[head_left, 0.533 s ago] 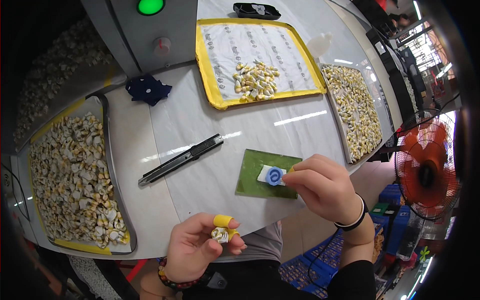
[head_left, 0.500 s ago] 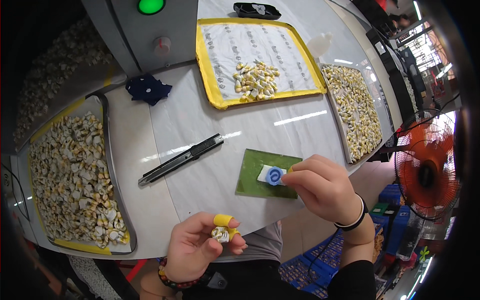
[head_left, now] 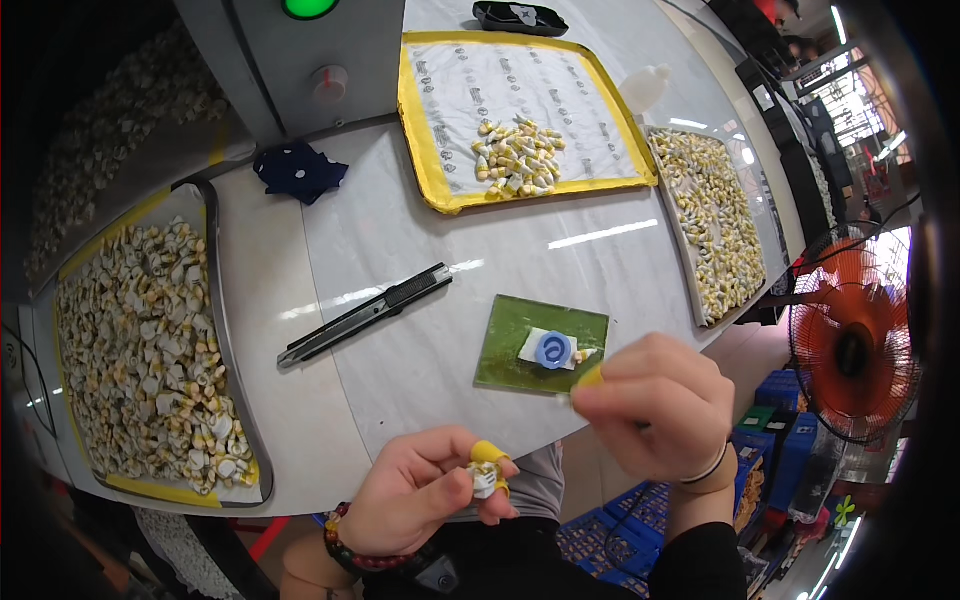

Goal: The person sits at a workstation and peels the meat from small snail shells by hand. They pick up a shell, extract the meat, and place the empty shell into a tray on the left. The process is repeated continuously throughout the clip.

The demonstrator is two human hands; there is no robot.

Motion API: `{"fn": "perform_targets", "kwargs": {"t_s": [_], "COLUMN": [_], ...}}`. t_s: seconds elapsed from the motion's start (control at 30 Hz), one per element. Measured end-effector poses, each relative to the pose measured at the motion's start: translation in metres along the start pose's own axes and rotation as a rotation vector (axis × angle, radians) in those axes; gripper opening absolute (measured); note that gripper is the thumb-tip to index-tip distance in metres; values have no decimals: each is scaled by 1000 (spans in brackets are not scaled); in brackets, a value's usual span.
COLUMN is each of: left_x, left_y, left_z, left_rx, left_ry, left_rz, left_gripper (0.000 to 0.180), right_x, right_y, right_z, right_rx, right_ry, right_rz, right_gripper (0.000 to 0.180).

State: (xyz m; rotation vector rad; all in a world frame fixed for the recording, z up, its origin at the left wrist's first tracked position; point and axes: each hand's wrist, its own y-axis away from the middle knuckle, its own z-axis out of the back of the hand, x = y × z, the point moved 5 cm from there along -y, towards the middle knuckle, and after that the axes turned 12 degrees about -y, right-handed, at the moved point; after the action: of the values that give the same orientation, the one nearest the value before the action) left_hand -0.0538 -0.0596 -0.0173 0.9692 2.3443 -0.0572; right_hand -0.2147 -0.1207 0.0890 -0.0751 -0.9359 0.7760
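My left hand (head_left: 425, 490), with yellow covers on its fingertips, is closed around a small whitish piece with dark stripes (head_left: 484, 482). My right hand (head_left: 660, 405) hovers over the near right corner of a green square plate (head_left: 500, 345), thumb and forefinger pinched together. A yellow cover shows on one of its fingers; what the pinch holds, if anything, is blurred. On the plate lies a white pad (head_left: 532, 346) under a blue round disc (head_left: 553, 350) with a dark spiral mark. One small yellow-and-white piece (head_left: 586, 354) rests beside the disc.
A black box cutter (head_left: 370, 315) lies left of the plate. Behind is a yellow-edged tray (head_left: 430, 185) with a small heap of pieces. Full trays stand left (head_left: 212, 260) and right (head_left: 690, 285). A dark blue cloth (head_left: 300, 173) sits by a grey machine (head_left: 290, 60).
My right hand has drawn back from the blue disc toward me, uncovering a small piece beside it. My left hand has shifted right, still holding its piece.
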Motion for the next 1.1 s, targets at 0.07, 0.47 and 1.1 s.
{"fn": "perform_targets", "kwargs": {"t_s": [0.07,0.47,1.1], "left_x": [1,7,-12], "left_y": [-1,-2,-4], "left_z": [-2,-13,-23], "left_rx": [42,145,66], "left_ry": [38,100,-65], "left_rz": [46,209,174], "left_gripper": [36,27,23], "right_x": [6,13,20], "right_y": [-1,-8,-3], "right_z": [-4,-18,-13], "right_rx": [-25,136,98], "right_ry": [-159,-259,-226], "right_rz": [83,352,219], "right_gripper": [17,20,18]}}
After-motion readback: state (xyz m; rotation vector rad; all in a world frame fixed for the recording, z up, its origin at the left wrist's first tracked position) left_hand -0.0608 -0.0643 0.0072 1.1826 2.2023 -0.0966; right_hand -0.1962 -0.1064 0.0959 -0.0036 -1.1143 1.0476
